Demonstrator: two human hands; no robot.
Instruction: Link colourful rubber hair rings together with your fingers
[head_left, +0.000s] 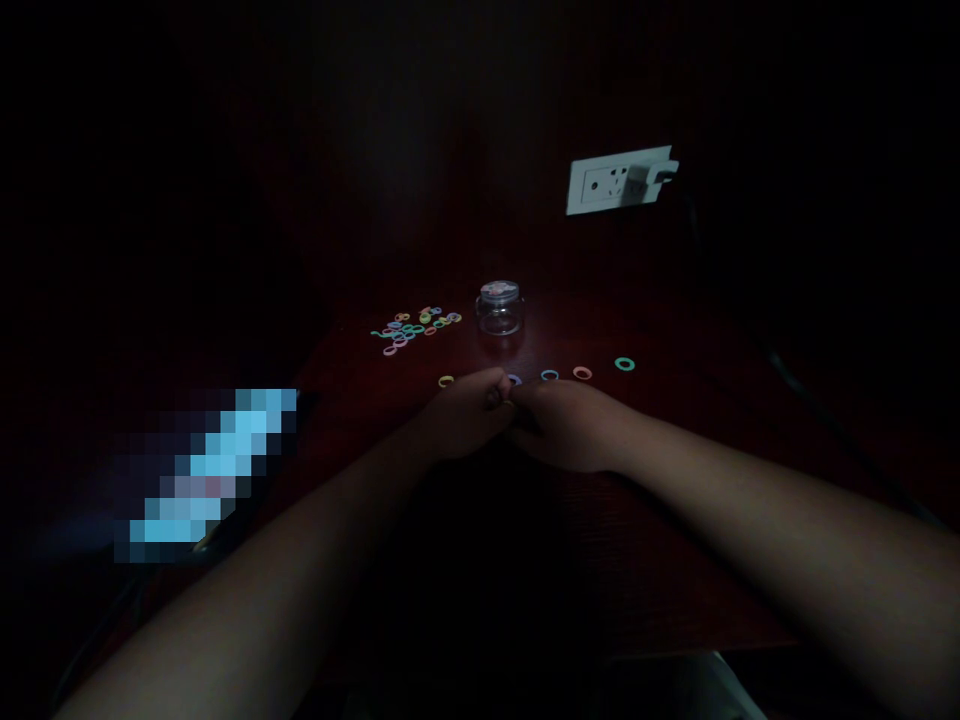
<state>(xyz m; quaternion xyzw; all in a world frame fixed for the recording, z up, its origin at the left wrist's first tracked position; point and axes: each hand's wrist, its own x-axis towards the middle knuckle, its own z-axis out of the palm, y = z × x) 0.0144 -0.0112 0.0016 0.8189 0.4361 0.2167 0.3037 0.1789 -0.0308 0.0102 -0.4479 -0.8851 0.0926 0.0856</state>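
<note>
My left hand and my right hand meet over the dark red table, fingers closed and touching. A small yellow band shows between their fingertips; both hands seem to pinch it. Just beyond them lie a yellow band, a purple band partly hidden by my fingers, a blue band, a pink band and a green band. Behind stands a clear jar with a patterned lid. A pile of coloured bands lies left of the jar.
A lit, pixelated screen is at the left, beside my left forearm. On the back wall is a white socket panel with a plug in it. A dark cable runs down the right side. The surroundings are very dark.
</note>
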